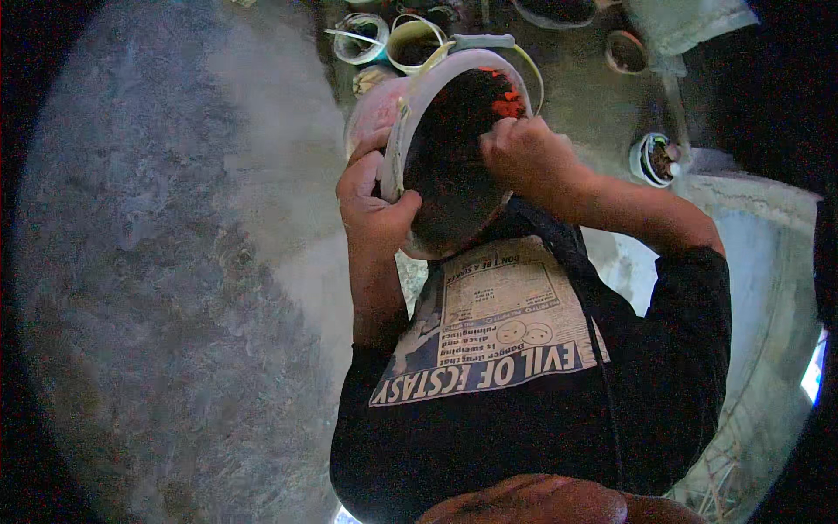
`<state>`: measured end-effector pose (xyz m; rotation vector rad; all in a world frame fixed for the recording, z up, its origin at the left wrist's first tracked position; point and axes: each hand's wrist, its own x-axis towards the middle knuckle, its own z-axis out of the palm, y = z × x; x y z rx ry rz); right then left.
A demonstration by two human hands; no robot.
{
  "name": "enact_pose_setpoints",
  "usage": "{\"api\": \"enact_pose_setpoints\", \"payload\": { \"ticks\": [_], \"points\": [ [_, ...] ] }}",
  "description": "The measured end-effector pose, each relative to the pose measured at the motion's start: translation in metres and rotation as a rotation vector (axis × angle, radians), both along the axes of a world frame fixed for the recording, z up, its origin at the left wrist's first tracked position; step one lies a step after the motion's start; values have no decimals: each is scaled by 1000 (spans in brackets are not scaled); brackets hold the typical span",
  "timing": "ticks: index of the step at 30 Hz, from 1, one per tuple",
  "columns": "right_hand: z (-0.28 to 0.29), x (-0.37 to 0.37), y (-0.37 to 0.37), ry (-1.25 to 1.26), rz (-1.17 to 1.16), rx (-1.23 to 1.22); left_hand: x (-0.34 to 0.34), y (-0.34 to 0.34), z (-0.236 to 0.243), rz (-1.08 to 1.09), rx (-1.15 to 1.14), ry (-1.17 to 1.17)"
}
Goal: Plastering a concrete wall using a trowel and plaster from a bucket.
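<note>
A whitish bucket [371,113] with pink stains is tipped so that its mouth faces me. Its inside [449,148] is dark, with bright red patches [507,106] near the upper right of the rim. My left hand [375,196] grips the bucket's left rim, the thumb over the edge and the fingers behind the wall. Across the mouth, my right hand [526,153] is closed in a fist at the right rim. Whatever it holds is hidden in the fingers. A thin wire handle with a grey grip [482,41] arches over the bucket's top.
Beyond the bucket stand a white bucket [356,51] with a pale stick across it and a yellowish bucket [415,59]. Another small bucket [646,160] with dark contents is at the right. A round container [625,52] lies farther back. Rough grey wall or floor [175,262] fills the left.
</note>
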<state>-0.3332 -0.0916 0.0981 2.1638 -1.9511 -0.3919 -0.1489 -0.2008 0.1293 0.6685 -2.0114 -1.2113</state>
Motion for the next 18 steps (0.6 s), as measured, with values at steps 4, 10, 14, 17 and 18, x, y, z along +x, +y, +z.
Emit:
{"api": "enact_pose_setpoints", "payload": {
  "ticks": [4, 10, 14, 17, 18],
  "points": [
    [-2, -7, 6, -59, 72, 66, -1, -1, -5, -83, 0, 46],
    [-12, 3, 17, -319, 91, 105, -9, 6, -2, -49, 101, 4],
    [1, 0, 15, -387, 152, 163, -5, 5, -1, -14, -36, -84],
    [-12, -13, 19, -621, 64, 164, -11, 4, -1, 18, 18, -124],
    [-4, -11, 22, -603, 59, 158, -7, 4, 3, 75, 59, -170]
  ]
}}
